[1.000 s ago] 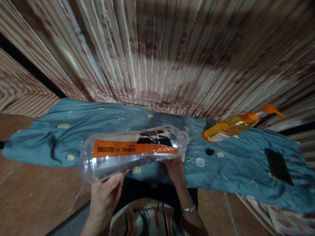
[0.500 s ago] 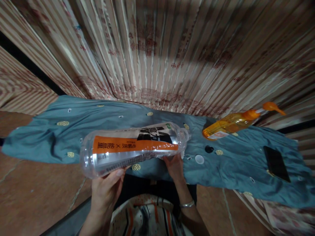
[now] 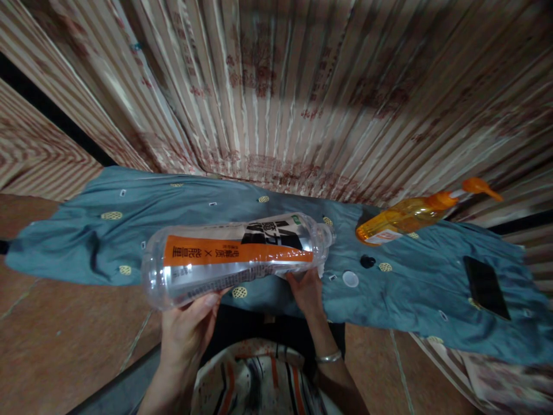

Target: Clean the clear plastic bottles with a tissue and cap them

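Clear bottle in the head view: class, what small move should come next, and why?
Probably slide the right hand slightly toward the neck of the clear bottle, for steadier support: the left hand holds it near the base, while the neck juts beyond the right hand.

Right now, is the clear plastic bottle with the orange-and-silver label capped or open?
The bottle is open: its clear neck shows with no cap on it.

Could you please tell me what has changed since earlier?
No thing or hand has clearly moved; the whole scene sits slightly higher in view. The left hand still holds the clear bottle near its base, the right hand stays near its neck; the pump bottle and phone stayed put.
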Demonstrator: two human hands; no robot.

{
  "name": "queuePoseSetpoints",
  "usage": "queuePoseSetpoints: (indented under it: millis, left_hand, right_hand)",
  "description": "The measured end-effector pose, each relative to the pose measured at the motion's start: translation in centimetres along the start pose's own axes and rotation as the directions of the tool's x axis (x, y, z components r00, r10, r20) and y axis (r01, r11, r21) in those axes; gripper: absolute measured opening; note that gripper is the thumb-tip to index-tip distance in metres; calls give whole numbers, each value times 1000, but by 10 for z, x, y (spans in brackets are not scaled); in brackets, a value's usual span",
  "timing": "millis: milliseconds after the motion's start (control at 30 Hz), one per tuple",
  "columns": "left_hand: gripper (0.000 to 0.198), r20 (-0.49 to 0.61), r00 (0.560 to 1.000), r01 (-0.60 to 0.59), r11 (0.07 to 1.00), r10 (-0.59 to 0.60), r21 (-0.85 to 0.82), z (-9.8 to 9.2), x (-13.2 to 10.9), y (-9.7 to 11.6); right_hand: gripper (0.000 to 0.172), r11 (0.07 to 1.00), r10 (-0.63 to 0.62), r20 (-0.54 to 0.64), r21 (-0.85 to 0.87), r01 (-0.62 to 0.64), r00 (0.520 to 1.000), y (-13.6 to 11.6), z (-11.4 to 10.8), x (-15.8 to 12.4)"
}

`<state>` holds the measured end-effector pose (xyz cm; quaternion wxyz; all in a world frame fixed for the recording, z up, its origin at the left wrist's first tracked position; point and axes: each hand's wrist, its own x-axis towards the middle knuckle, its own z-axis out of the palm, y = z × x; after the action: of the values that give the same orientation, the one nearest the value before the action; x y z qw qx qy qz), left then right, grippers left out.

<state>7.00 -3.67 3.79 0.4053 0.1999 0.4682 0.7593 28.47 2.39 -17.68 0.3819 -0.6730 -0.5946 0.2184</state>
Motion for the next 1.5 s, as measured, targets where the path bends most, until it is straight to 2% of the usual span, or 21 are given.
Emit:
queuePoseSetpoints:
  millis: [200, 400, 600, 767, 967, 1100, 1233, 1400, 1500]
  left_hand:
    - [82, 56, 998, -9, 999, 6, 50, 2, -1, 3]
    - [102, 16, 999, -29, 998, 28, 63, 8, 1, 6]
    - [90, 65, 998, -15, 998, 11, 67, 0, 0, 3]
    - [87, 84, 996, 5, 996, -12, 86, -10, 1, -1]
    - [95, 46, 998, -45, 998, 43, 52, 0, 1, 2]
    - [87, 67, 997, -45, 998, 42, 40, 6, 1, 5]
    - [86, 74, 994, -81, 997, 79, 19, 4, 1, 3]
    - [86, 65, 998, -7, 998, 2, 70, -2, -1, 1]
    - [88, 48, 999, -9, 997, 5, 79, -5, -2, 0]
  right_hand:
    - [63, 1000, -9, -21, -3, 9, 1000, -5, -1, 0]
    - [63, 1000, -24, -12, -11, 24, 1000, -5, -3, 0]
    - [57, 1000, -10, -27, -19, 9, 1000, -6, -2, 1]
    - [61, 1000, 4, -24, -9, -4, 1000, -5, -1, 0]
    - [61, 1000, 2, -17, -6, -2, 1000, -4, -2, 1]
    - [58, 1000, 1, -16, -3, -1, 1000, -3, -2, 2]
    - [56, 1000, 4, -26, -8, -5, 1000, -2, -1, 1]
    - [56, 1000, 16, -32, -1, -16, 999, -4, -1, 0]
    - [54, 1000, 28, -23, 0, -28, 999, -6, -2, -1]
